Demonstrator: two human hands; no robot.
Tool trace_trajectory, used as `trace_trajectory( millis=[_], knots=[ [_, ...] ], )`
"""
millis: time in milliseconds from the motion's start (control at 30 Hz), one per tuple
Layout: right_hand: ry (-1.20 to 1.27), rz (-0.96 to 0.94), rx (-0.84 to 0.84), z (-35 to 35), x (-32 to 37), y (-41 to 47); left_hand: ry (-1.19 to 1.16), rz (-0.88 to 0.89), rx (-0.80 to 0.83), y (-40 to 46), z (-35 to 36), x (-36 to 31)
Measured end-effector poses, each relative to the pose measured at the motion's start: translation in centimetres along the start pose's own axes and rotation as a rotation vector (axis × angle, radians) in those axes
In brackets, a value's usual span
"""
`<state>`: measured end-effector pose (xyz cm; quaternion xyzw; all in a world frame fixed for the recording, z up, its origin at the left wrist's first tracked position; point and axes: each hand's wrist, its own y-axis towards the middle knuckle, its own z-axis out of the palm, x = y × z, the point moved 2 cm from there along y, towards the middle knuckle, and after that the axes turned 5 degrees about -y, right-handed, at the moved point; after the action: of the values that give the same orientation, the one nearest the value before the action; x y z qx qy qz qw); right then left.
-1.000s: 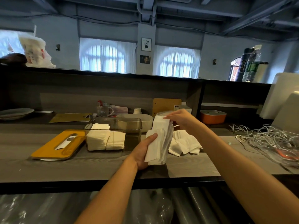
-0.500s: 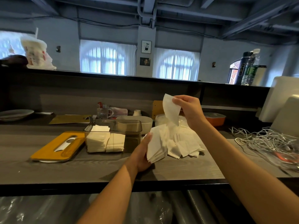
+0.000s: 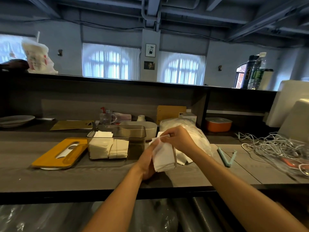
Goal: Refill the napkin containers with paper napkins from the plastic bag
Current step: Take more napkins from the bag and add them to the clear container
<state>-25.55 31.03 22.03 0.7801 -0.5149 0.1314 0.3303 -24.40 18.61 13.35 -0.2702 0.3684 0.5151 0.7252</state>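
Note:
My left hand (image 3: 147,160) grips a stack of white paper napkins (image 3: 164,155) upright above the counter's middle. My right hand (image 3: 177,138) pinches the top edge of that same stack. Loose napkins (image 3: 183,159) lie on the counter just behind the stack. The clear plastic bag (image 3: 197,131) lies behind my right hand. To the left stands the transparent napkin container (image 3: 133,131), its left part holding two rows of folded napkins (image 3: 107,148). Its yellow slotted lid (image 3: 50,157) lies flat further left.
A white oval dish (image 3: 147,127) sits behind the container. A pale green bag clip (image 3: 225,158) lies to the right, then a tangle of white cables (image 3: 275,146). An orange box (image 3: 218,124) and a plate (image 3: 15,119) stand at the back.
My right hand, which held one napkin lifted high, has come down and now pinches the top of the stack in my left hand.

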Motion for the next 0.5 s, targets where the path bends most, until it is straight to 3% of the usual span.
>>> trace_trajectory(
  millis=[100,233,367,500],
  knots=[
    [0.042,-0.002,-0.017,0.1,-0.4,-0.1,0.066,0.030,-0.066,0.0,0.0,0.0],
    [0.320,0.133,-0.286,-1.8,-1.2,0.1,0.091,0.057,-0.093,-0.1,0.0,0.0],
    [0.383,0.425,0.045,-0.5,-2.2,0.5,0.143,0.024,-0.082,-0.3,0.1,-0.1],
    [0.425,0.335,-0.018,-0.1,-2.5,0.9,0.176,0.024,-0.065,-0.5,0.1,-0.1]
  ],
)
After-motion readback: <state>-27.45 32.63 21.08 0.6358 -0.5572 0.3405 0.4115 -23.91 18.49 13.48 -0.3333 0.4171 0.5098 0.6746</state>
